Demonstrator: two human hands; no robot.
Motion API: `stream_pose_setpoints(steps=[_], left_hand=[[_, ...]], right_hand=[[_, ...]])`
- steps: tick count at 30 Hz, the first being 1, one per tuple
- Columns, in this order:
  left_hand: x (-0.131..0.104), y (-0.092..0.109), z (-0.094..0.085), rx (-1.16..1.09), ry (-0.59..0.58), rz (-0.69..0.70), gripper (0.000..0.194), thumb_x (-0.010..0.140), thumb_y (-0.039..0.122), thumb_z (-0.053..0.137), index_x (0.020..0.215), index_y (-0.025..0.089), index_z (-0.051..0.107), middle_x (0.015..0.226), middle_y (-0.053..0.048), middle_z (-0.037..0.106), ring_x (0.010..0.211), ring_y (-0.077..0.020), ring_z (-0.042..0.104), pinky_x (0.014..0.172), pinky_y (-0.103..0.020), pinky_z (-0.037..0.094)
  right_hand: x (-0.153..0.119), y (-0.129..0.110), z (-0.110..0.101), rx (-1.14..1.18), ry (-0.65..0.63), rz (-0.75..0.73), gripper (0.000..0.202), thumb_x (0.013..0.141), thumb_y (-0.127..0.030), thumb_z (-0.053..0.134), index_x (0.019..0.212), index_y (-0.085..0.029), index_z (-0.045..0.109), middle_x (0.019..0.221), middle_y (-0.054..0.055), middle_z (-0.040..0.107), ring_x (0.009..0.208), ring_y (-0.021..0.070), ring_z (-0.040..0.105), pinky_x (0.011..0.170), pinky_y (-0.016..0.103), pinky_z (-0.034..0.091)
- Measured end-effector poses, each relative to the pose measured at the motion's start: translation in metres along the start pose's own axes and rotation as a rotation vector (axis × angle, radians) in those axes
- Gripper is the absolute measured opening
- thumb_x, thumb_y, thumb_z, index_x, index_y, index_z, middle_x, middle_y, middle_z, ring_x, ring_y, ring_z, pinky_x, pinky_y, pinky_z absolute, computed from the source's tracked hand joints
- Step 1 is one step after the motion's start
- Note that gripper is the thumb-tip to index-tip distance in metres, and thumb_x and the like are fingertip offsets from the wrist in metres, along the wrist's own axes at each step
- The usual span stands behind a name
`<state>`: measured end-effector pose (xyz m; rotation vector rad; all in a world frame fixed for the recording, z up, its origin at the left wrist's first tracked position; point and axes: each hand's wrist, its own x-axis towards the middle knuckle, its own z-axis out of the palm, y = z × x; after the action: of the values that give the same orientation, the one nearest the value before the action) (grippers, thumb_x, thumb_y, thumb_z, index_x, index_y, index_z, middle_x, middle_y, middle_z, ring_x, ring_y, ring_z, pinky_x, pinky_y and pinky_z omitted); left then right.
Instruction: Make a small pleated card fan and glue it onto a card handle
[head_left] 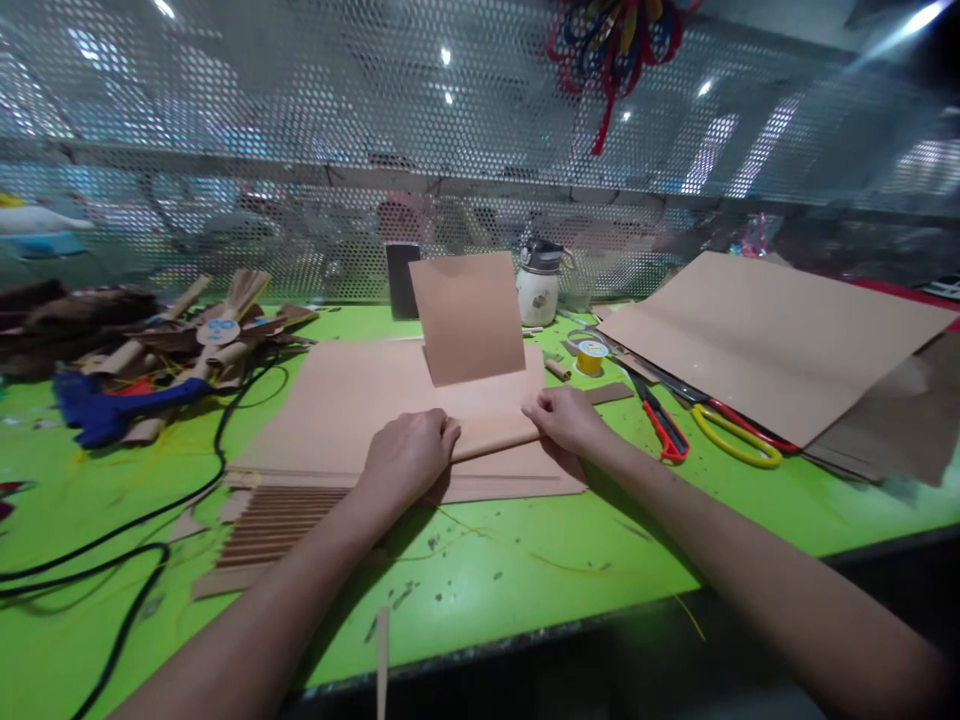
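Note:
A sheet of brown kraft paper [471, 315] stands bent upright at its far part, its near edge folded or rolled toward me. My left hand [412, 445] is closed on the left end of that near edge, and my right hand [566, 415] pinches the right end. Beneath lies a stack of larger brown sheets [322, 400] on the green table. A pleated piece of brown paper [281, 525] rests partly under my left forearm.
To the right lie a red utility knife [664, 425], yellow-and-red-handled scissors [735, 435], a yellow thread spool [590, 358] and large brown sheets [780, 340]. A blue glue gun [131, 405] with a black cord and paper scraps sit left. A white bottle [538, 285] stands behind.

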<state>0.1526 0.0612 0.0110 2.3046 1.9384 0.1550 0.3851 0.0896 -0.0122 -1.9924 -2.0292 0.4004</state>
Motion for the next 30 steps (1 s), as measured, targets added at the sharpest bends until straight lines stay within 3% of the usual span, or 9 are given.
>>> stream_pose_setpoints(steps=[14, 18, 20, 22, 26, 30], left_hand=[[0.002, -0.002, 0.009, 0.076, 0.043, 0.004, 0.036, 0.101, 0.041, 0.047, 0.092, 0.017, 0.073, 0.086, -0.016, 0.075, 0.079, -0.0292, 0.069, 0.066, -0.034, 0.044], [0.001, -0.003, 0.011, 0.088, 0.142, 0.028, 0.029, 0.099, 0.037, 0.052, 0.107, 0.014, 0.068, 0.094, -0.017, 0.073, 0.087, -0.0308, 0.067, 0.07, -0.036, 0.048], [0.0, 0.0, 0.01, 0.091, 0.215, 0.116, 0.026, 0.1, 0.028, 0.05, 0.115, 0.013, 0.064, 0.112, -0.019, 0.069, 0.104, -0.0317, 0.062, 0.082, -0.039, 0.049], [-0.003, 0.006, 0.008, 0.085, 0.242, 0.268, 0.022, 0.1, 0.02, 0.048, 0.111, 0.014, 0.065, 0.118, -0.017, 0.066, 0.111, -0.0301, 0.058, 0.091, -0.039, 0.048], [-0.015, 0.02, 0.008, 0.069, 0.178, 0.512, 0.018, 0.096, 0.011, 0.051, 0.087, 0.015, 0.066, 0.094, -0.011, 0.067, 0.087, -0.024, 0.061, 0.082, -0.036, 0.051], [-0.031, 0.029, 0.016, 0.1, 0.14, 0.58, 0.019, 0.1, 0.023, 0.056, 0.101, 0.009, 0.069, 0.102, -0.017, 0.071, 0.091, -0.0296, 0.066, 0.085, -0.044, 0.056]], right_hand=[[-0.007, -0.008, -0.005, -0.135, -0.001, 0.0, 0.024, 0.103, -0.038, 0.064, 0.111, -0.016, 0.07, 0.109, 0.006, 0.073, 0.094, 0.0204, 0.071, 0.085, 0.041, 0.061], [-0.007, -0.009, -0.005, -0.149, -0.006, -0.001, 0.025, 0.103, -0.038, 0.064, 0.112, -0.016, 0.07, 0.111, 0.007, 0.073, 0.096, 0.021, 0.071, 0.086, 0.042, 0.06], [-0.006, -0.009, -0.005, -0.151, -0.011, -0.005, 0.025, 0.103, -0.038, 0.064, 0.113, -0.016, 0.07, 0.112, 0.007, 0.072, 0.097, 0.0213, 0.071, 0.087, 0.042, 0.06], [-0.005, -0.009, -0.005, -0.152, -0.018, -0.008, 0.025, 0.103, -0.038, 0.065, 0.114, -0.016, 0.069, 0.113, 0.007, 0.072, 0.098, 0.0214, 0.071, 0.087, 0.042, 0.06], [-0.004, -0.01, -0.005, -0.154, -0.028, -0.008, 0.025, 0.103, -0.038, 0.064, 0.115, -0.017, 0.069, 0.114, 0.007, 0.072, 0.097, 0.0211, 0.071, 0.086, 0.042, 0.061], [-0.004, -0.012, -0.004, -0.16, -0.016, -0.007, 0.024, 0.103, -0.038, 0.064, 0.114, -0.017, 0.07, 0.113, 0.007, 0.072, 0.097, 0.021, 0.071, 0.087, 0.042, 0.061]])
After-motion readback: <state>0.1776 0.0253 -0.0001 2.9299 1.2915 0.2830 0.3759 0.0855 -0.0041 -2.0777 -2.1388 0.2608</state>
